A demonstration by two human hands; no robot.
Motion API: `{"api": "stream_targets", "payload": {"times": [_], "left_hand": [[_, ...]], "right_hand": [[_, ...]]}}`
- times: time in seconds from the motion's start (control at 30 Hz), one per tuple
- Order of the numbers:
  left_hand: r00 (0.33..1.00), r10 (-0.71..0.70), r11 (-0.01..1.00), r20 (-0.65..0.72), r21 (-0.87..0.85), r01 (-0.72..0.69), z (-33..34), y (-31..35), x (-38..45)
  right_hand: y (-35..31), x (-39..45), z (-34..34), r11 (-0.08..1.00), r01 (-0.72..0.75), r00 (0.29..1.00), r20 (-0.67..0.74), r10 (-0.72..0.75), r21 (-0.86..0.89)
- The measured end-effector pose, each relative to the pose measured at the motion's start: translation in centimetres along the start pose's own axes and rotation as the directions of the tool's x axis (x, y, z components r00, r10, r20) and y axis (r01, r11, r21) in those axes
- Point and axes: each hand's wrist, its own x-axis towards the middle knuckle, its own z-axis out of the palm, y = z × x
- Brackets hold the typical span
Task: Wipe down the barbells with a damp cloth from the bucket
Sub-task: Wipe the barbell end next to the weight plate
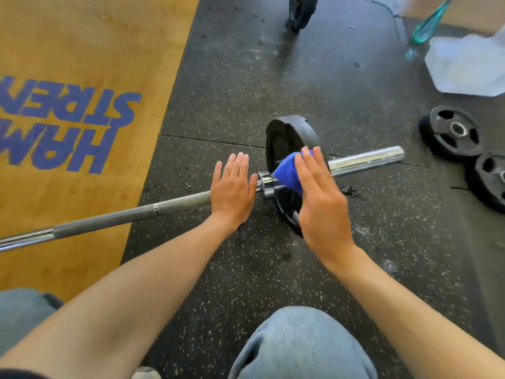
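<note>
A steel barbell (114,218) lies across the floor from lower left to the chrome sleeve end (366,159) at right. A black weight plate (287,132) stands on the sleeve. My left hand (232,190) lies flat with straight fingers on the bar just left of the collar. My right hand (322,198) presses a blue cloth (287,170) against the plate's inner face by the collar, fingers straight. The cloth's lower part is hidden behind that hand.
Two loose black plates (453,134) (492,179) lie at right. A translucent white container (470,67) and a green spray bottle (429,23) stand at top right. Another plate (302,10) stands at the top. A wooden platform (82,105) is at left. My knees are below.
</note>
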Motion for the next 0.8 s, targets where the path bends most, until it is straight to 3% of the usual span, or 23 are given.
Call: {"api": "stream_targets", "payload": {"times": [0.13, 0.23, 0.37, 0.5, 0.67, 0.8], "left_hand": [[0.996, 0.051, 0.965, -0.077, -0.251, -0.069, -2.7, 5.1, 1.5], [0.993, 0.05, 0.907, -0.106, -0.412, -0.089, -5.2, 9.4, 2.8], [1.0, 0.003, 0.844, 0.024, -0.537, 0.01, -6.3, 13.5, 3.6], [0.998, -0.042, 0.851, 0.054, -0.521, 0.064, -5.5, 13.6, 5.1], [0.996, -0.076, 0.858, 0.046, -0.506, 0.089, -5.2, 12.7, 7.8], [0.994, -0.096, 0.876, 0.052, -0.469, 0.109, -4.9, 11.5, 10.3]], "right_hand": [[3.5, 3.7, -1.5, 0.996, -0.078, 0.996, -0.043, 0.076, -0.038], [5.9, 5.0, -1.8, 0.976, -0.205, 0.979, 0.001, 0.206, -0.07], [7.2, 5.1, -1.6, 0.961, -0.263, 0.945, 0.177, 0.275, -0.089], [7.6, 5.7, -1.0, 0.96, -0.279, 0.912, 0.304, 0.276, -0.036], [7.0, 7.8, 0.8, 0.945, -0.327, 0.921, 0.223, 0.319, -0.004], [6.9, 10.4, 1.9, 0.944, -0.328, 0.911, 0.249, 0.328, -0.042]]}}
